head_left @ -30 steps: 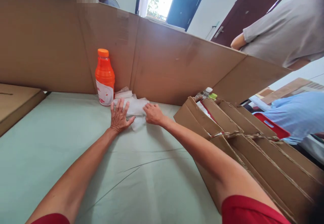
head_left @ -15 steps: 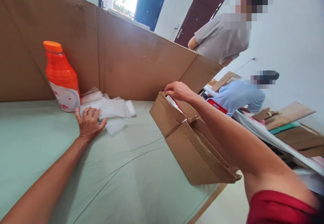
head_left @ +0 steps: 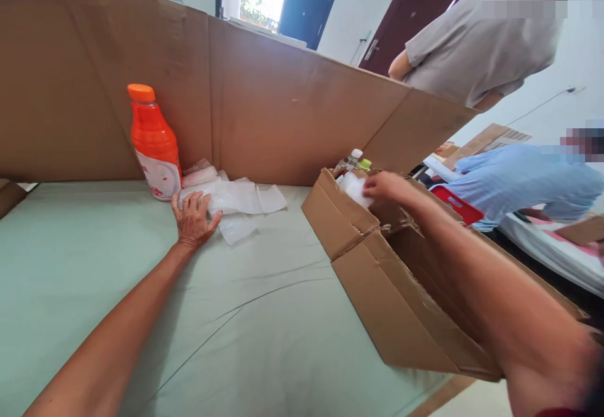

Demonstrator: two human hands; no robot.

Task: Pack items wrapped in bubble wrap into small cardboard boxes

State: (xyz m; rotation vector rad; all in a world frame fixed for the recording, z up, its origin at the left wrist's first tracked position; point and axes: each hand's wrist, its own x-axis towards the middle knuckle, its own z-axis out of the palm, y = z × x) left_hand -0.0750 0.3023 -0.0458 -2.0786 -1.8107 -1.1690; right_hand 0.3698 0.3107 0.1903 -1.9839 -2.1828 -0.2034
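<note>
My left hand (head_left: 193,219) lies flat with spread fingers on the near edge of a pile of clear plastic bags (head_left: 236,202) on the green cloth (head_left: 226,329). An orange bottle (head_left: 155,143) with an orange cap stands upright just left of the pile, against the cardboard wall. My right hand (head_left: 384,185) reaches into the open cardboard box (head_left: 372,278) at the right and grips a white plastic-wrapped piece (head_left: 353,187) at the box's far end. Beyond it, small bottle tops (head_left: 355,156) stick up from the box.
A tall cardboard screen (head_left: 292,109) runs along the back of the table. Behind it stands a person in a grey shirt (head_left: 472,52). Lower right, a person in a blue shirt (head_left: 514,181) bends near a red item (head_left: 455,204) and more cardboard.
My right hand left the plastic pile, went to the box's flap, and now is inside the box on a white wrapped piece. My left hand stayed on the pile. The view swung sideways.
</note>
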